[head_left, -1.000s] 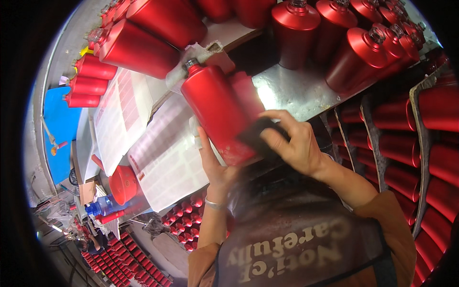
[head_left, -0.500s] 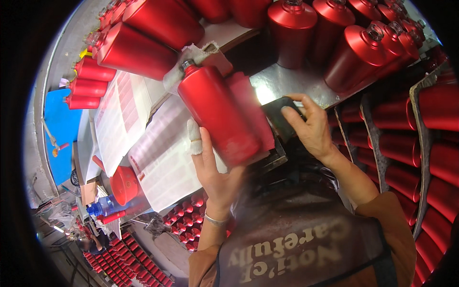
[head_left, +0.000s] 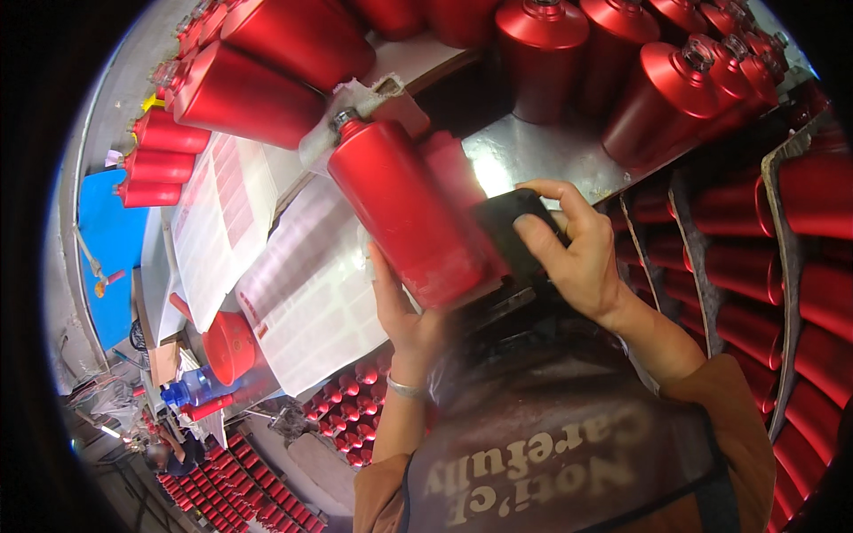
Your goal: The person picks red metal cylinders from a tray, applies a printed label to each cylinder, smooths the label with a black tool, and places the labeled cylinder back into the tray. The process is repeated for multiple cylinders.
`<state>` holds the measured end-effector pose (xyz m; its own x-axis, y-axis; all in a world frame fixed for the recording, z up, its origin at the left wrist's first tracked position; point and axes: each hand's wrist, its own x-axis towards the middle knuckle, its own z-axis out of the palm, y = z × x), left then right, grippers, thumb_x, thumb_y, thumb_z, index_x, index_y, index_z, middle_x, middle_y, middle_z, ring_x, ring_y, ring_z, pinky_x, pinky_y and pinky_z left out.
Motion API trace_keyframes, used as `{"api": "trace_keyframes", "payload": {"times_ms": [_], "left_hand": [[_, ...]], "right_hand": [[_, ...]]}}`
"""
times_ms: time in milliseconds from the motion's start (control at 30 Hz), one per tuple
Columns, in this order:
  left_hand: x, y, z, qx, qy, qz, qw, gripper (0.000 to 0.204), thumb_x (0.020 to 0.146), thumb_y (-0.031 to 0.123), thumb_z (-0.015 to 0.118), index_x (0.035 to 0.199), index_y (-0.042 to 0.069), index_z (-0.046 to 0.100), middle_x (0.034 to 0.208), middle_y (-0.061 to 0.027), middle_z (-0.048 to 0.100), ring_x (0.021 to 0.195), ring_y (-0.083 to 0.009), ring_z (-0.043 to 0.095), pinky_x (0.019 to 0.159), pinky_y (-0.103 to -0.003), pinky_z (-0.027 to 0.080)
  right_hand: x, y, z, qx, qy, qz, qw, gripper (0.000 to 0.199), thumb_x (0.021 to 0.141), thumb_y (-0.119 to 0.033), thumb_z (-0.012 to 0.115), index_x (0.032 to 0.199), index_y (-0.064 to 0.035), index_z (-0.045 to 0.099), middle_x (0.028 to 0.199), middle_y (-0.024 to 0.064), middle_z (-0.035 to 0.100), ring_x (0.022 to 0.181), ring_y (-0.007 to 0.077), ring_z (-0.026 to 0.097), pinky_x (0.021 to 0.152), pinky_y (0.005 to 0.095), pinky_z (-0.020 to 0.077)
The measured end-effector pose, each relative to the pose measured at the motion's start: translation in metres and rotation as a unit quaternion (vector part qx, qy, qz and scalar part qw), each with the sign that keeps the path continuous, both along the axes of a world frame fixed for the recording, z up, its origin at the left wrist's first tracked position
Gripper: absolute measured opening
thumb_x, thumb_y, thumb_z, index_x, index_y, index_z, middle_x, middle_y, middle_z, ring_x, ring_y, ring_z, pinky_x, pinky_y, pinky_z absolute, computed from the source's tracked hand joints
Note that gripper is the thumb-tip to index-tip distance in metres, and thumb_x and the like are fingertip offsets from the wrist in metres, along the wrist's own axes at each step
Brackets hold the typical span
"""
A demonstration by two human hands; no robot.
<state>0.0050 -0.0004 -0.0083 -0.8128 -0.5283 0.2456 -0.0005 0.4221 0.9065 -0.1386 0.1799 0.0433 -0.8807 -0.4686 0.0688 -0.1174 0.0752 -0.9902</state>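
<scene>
A matte red bottle point(head_left: 404, 209) with a clear glass neck lies tilted on a padded rest point(head_left: 391, 102) before me. Around its lower left side is my left hand point(head_left: 404, 320), fingers along the bottle's side and partly hidden by it. My right hand point(head_left: 582, 244) is closed on a dark block point(head_left: 514, 229), thumb on its upper face and fingers over the far edge. The block's left end is close to the bottle's right side; whether they touch I cannot tell. A pinkish-red cloth or pad point(head_left: 449, 169) shows blurred behind the bottle.
Printed sheets point(head_left: 311, 293) lie to the left, beside a red scoop-like container point(head_left: 229, 346). More red bottles point(head_left: 544, 58) stand at the far side. Racks of red bottles point(head_left: 737, 258) line the right. A metal surface point(head_left: 533, 147) lies beyond my right hand.
My right hand has shifted the dark block slightly left, toward the bottle. My left hand's wrapped finger, plain to see before, is now mostly hidden. The bottle has hardly moved.
</scene>
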Motion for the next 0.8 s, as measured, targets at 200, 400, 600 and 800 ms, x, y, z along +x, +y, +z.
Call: {"api": "trace_keyframes", "payload": {"times_ms": [200,400,600,800], "left_hand": [[-0.001,0.000,-0.002,0.058,0.025,-0.015,0.998,0.102,0.088,0.026,0.078,0.160,-0.004,0.012,0.158,-0.0173,0.035,0.141,-0.0261,0.043,0.116,-0.038,0.034],[0.001,-0.007,-0.006,0.010,-0.019,-0.027,0.999,0.091,0.091,0.024,0.074,0.157,-0.007,0.020,0.154,-0.0200,0.039,0.139,-0.0280,0.044,0.115,-0.039,0.034],[0.009,-0.022,-0.010,-0.018,-0.056,-0.039,0.997,0.075,0.091,0.031,0.074,0.147,-0.005,0.039,0.143,-0.0181,0.049,0.131,-0.0283,0.050,0.110,-0.039,0.039],[0.010,-0.026,-0.009,0.033,-0.118,-0.050,0.991,0.063,0.089,0.030,0.075,0.137,-0.002,0.048,0.133,-0.0157,0.055,0.121,-0.0270,0.055,0.103,-0.039,0.043]], "right_hand": [[0.006,-0.007,0.002,0.083,0.107,0.088,0.987,0.032,0.097,-0.018,0.066,0.123,-0.0006,0.061,0.095,0.0153,0.074,0.078,0.0167,0.072,0.069,0.0298,0.0546],[0.005,-0.008,0.003,-0.028,-0.034,0.033,0.998,0.034,0.091,-0.019,0.071,0.120,-0.0029,0.063,0.090,0.0177,0.072,0.078,0.0272,0.074,0.071,0.0356,0.0563],[0.001,-0.006,0.001,0.113,-0.025,-0.002,0.993,0.032,0.096,-0.014,0.064,0.122,0.0034,0.060,0.083,0.0101,0.073,0.079,0.0073,0.066,0.068,0.0266,0.0529],[0.012,-0.010,0.002,-0.059,0.150,0.108,0.981,0.034,0.095,-0.017,0.068,0.123,0.0006,0.061,0.091,0.0134,0.071,0.081,0.0126,0.066,0.076,0.0283,0.0536]]}}
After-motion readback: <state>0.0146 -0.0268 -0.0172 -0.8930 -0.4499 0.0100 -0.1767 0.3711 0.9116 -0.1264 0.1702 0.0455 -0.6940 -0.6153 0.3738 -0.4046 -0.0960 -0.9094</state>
